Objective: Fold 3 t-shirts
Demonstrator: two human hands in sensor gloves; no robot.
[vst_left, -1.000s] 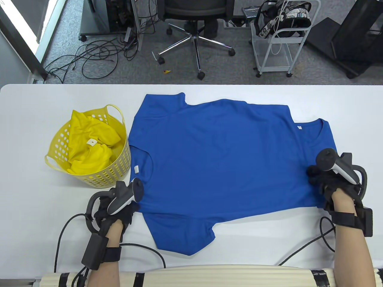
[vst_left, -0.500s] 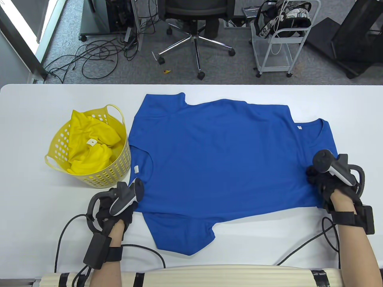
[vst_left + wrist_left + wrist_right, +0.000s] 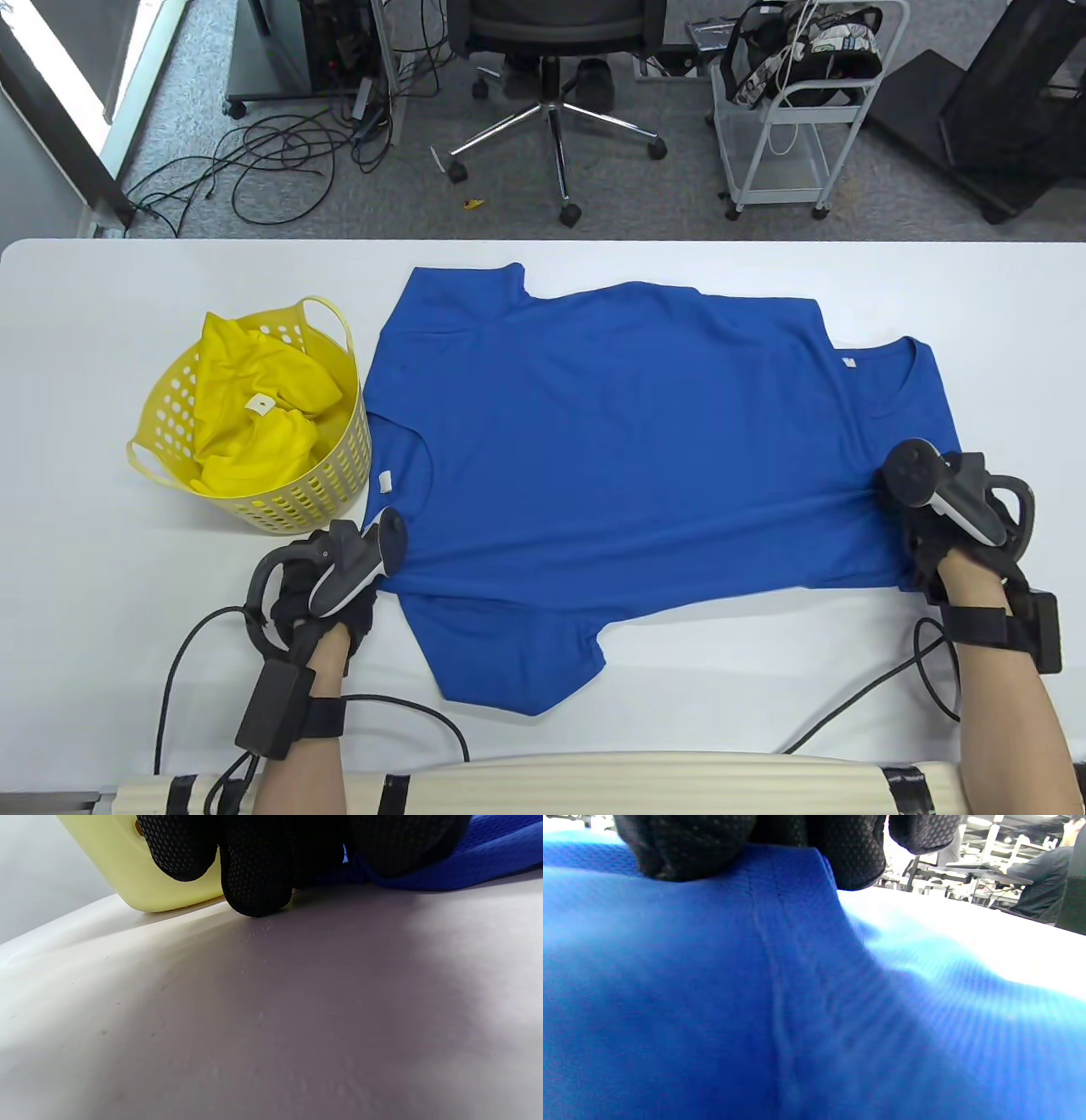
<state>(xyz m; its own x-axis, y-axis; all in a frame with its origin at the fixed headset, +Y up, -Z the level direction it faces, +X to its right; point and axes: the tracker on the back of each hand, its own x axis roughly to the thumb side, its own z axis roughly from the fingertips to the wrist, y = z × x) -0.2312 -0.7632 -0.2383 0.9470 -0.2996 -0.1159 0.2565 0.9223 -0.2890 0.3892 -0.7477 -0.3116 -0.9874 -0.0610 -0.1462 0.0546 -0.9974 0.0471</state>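
Blue shirts (image 3: 628, 441) lie spread across the desk (image 3: 102, 594), centre to 3 o'clock; at least two are stacked, one collar with a white tag at 3 o'clock, another collar and tag at 9 o'clock beside the basket. One sleeve points to 6 o'clock, another to 11 o'clock. A taut crease runs through the fabric between the two hands.

Left hand (image 3: 327, 586) sits at the stack's 8 o'clock corner. In the left wrist view its fingers (image 3: 256, 866) are curled, tips down on the desk, with blue cloth bunched under them: clamped on the shirt edge.

Right hand (image 3: 942, 518) sits at the 4 o'clock corner. In the right wrist view its fingers (image 3: 857, 853) are pinched over a raised fold of blue cloth, seam visible below: clamped on the shirt.

Yellow basket (image 3: 331, 484) at 9 o'clock, just beside the blue cloth, holds a crumpled yellow shirt (image 3: 254, 407) with a white tag.

Beyond the desk at 12 o'clock: office chair (image 3: 551, 51), white cart (image 3: 789, 110), loose cables (image 3: 271, 161) on grey carpet.
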